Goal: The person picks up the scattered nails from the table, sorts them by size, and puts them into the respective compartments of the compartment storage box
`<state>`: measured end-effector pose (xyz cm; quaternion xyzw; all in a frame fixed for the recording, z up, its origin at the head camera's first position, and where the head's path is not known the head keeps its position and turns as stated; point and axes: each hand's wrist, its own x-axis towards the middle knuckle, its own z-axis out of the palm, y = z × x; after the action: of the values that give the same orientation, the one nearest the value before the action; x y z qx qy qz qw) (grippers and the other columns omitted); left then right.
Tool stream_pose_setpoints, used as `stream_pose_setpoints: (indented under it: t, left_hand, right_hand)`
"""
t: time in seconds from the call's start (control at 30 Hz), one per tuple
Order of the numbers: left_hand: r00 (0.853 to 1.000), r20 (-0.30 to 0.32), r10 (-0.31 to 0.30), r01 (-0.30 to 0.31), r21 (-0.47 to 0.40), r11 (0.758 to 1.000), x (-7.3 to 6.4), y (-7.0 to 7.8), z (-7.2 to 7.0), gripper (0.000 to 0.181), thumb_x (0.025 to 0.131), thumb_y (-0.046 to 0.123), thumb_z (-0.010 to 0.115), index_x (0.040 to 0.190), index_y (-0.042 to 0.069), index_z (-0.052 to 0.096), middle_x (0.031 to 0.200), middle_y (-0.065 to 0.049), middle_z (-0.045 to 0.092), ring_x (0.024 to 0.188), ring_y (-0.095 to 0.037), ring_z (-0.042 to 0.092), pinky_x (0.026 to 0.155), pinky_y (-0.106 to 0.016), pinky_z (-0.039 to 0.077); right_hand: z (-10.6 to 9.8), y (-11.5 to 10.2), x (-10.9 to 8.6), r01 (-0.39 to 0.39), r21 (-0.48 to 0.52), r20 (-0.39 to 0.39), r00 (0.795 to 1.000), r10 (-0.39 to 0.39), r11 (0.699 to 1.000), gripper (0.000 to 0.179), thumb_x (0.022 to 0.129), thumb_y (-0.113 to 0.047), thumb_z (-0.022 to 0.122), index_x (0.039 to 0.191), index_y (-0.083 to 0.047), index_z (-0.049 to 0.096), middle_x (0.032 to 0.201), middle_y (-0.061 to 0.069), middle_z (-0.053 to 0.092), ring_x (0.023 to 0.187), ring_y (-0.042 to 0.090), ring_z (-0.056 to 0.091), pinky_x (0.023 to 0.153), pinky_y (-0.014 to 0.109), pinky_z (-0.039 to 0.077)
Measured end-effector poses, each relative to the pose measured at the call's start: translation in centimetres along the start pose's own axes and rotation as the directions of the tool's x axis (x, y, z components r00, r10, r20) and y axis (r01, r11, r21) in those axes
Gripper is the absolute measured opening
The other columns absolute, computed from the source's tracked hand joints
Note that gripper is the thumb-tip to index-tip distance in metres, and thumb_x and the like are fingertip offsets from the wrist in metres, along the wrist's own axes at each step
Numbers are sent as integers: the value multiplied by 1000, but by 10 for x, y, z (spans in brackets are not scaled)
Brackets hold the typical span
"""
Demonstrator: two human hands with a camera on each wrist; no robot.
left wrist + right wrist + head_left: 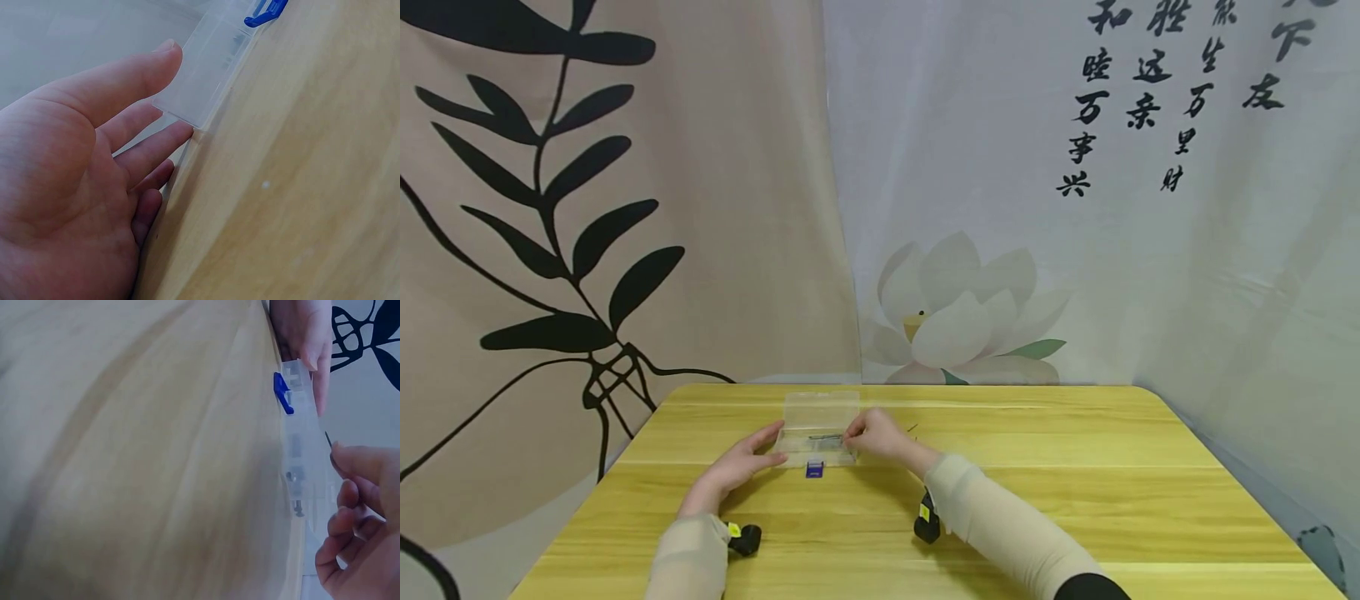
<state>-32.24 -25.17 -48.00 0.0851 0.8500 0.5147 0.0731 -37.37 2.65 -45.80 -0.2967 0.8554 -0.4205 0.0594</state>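
Observation:
A clear plastic case [797, 457] lies on the wooden table with its transparent lid [822, 408] raised at the back. Its blue latch [815, 469] hangs at the front. My left hand [741, 467] rests against the case's left end, fingers mostly straight, as the left wrist view also shows. Above the case, my right hand [876, 435] pinches a thin dark rod-like piece [328, 439] between thumb and index finger; its exact kind is too small to tell. Slender dark pieces [825, 437] show in the case. A small screw-like piece [299, 509] is near the case's end.
Behind the right hand, a thin dark piece [912, 428] lies on the wooden table [1037, 475]. A printed cloth backdrop [760, 208] hangs behind the table's far edge. Black wrist cameras [927, 518] sit at both sleeves.

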Motion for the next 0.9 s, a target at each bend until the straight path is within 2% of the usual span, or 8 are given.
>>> stream_pose_setpoints:
  t: [0.2,0.43,0.57,0.77,0.9]
  left_hand:
    - [1000,-6,-8,8,10,1000,0,1,0,75,92,24,67,152,4,27,153,-24,27,141,-44,19,111,-62,15]
    - [1000,-5,-7,7,6,1000,1,0,0,77,92,26,68,152,4,27,153,-24,27,141,-44,19,111,-61,14]
    - [1000,2,0,0,0,1000,1,0,0,76,92,25,68,152,3,27,153,-25,27,141,-44,18,111,-62,14]
    - [1000,2,-15,15,-12,1000,2,-1,1,75,93,24,67,153,4,27,154,-24,26,142,-44,18,111,-62,15]
    - [1000,0,-16,16,1,1000,1,-2,1,75,93,25,67,153,6,27,154,-24,27,141,-44,19,110,-63,17]
  right_hand:
    - [3,1,0,-1,-5,14,1000,1,1000,6,87,-10,73,86,-6,77,87,0,73,73,5,59,58,21,44]
    - [3,2,-1,3,-21,10,1000,-2,1000,5,86,-12,74,86,-8,78,88,0,73,77,6,62,61,21,47]
    - [1,3,-1,-4,-31,4,1000,4,1000,6,87,-12,73,87,-8,78,88,-1,73,74,6,59,60,21,46]
    - [-11,6,0,13,-54,-34,999,-15,998,8,87,-11,72,87,-6,78,88,0,72,74,5,56,61,22,46]
    - [-24,10,-2,34,-55,-55,998,-37,998,8,87,-10,72,89,-5,77,89,1,72,68,6,52,58,22,44]
